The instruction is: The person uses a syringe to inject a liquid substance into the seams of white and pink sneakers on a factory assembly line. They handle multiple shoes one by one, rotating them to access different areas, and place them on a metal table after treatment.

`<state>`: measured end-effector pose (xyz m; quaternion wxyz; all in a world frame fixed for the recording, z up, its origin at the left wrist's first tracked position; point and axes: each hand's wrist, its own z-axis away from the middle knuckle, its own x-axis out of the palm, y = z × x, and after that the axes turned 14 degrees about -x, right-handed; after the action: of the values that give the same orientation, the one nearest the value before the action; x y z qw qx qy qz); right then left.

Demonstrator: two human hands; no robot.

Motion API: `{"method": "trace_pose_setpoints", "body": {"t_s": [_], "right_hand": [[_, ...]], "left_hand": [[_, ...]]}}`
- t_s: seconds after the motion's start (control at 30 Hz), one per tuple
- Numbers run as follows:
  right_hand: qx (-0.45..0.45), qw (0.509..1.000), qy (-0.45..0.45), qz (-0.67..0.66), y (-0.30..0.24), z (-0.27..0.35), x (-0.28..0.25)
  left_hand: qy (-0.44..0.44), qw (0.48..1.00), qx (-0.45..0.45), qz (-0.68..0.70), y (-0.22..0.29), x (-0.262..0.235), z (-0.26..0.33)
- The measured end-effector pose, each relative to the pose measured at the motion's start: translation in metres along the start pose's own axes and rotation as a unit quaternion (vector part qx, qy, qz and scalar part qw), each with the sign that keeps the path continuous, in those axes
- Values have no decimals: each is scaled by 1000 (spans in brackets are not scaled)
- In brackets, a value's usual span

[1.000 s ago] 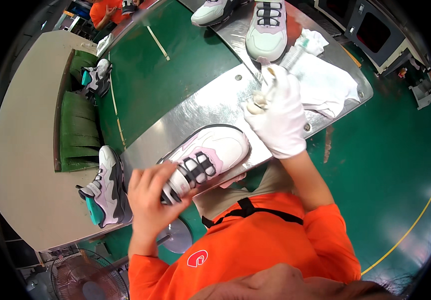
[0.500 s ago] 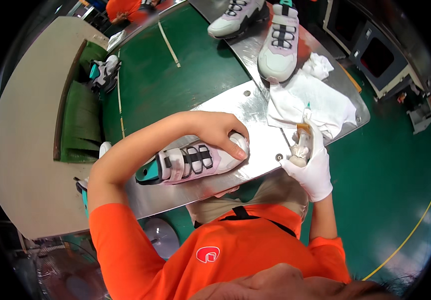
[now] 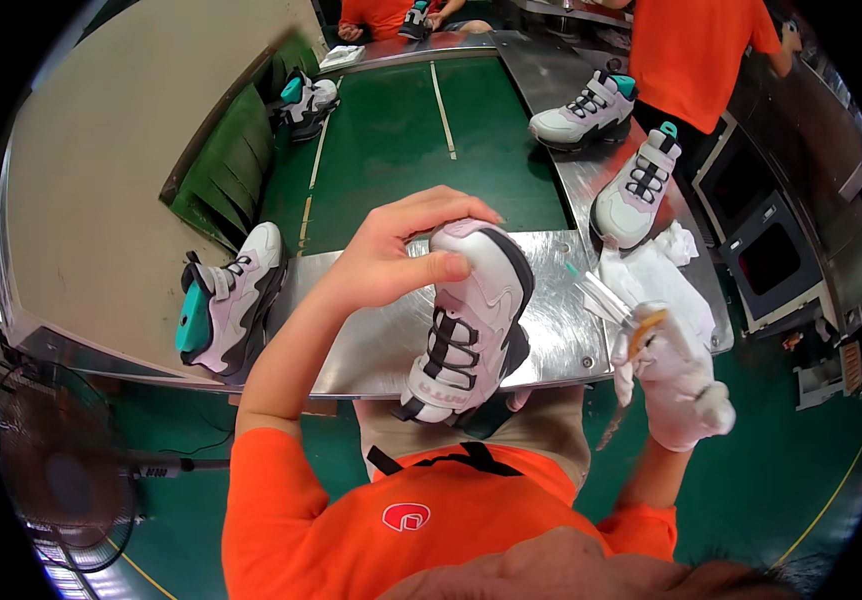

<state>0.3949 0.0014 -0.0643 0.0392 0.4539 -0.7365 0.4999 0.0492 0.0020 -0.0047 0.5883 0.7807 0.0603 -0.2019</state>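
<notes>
My bare left hand (image 3: 406,250) grips a white and pale pink sneaker (image 3: 476,310) by its toe, thumb on the upper and fingers around the far side. The sneaker is tilted, its strap and heel end toward me at the table's front edge. My right hand (image 3: 676,375), in a white glove, is closed around a slim white pen-like tool (image 3: 603,296) with a teal tip. A tan band (image 3: 648,332) shows by the gloved fingers, partly blurred. The hand is right of the sneaker, over the near part of a white cloth (image 3: 666,280).
A sneaker (image 3: 236,300) stands at the left, another (image 3: 309,105) by green flaps (image 3: 226,160). Two more, one (image 3: 636,190) near the cloth and one (image 3: 586,112) farther back, stand on the metal edge around a green belt (image 3: 411,130). People in orange work beyond; a fan (image 3: 61,470) stands lower left.
The sneaker has gone from lying lengthwise to tilted with its heel toward me, my left hand still on its toe. My gloved right hand has moved right and turned. The view has shifted.
</notes>
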Motion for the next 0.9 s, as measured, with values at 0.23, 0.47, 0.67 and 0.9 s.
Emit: {"method": "trace_pose_setpoints", "body": {"t_s": [0.23,0.47,0.67,0.9], "right_hand": [[-24,994,-94,-58,-4,-35,34],[-1,997,-76,-30,1,-48,39],[12,998,-55,21,0,-54,41],[90,996,-24,14,0,-68,37]], "left_hand": [[1,999,9,-31,-2,3,-10],[-9,1000,14,-21,-4,2,-13],[-14,999,22,-20,-7,2,-18],[-4,1000,-15,24,-21,-8,-16]]}}
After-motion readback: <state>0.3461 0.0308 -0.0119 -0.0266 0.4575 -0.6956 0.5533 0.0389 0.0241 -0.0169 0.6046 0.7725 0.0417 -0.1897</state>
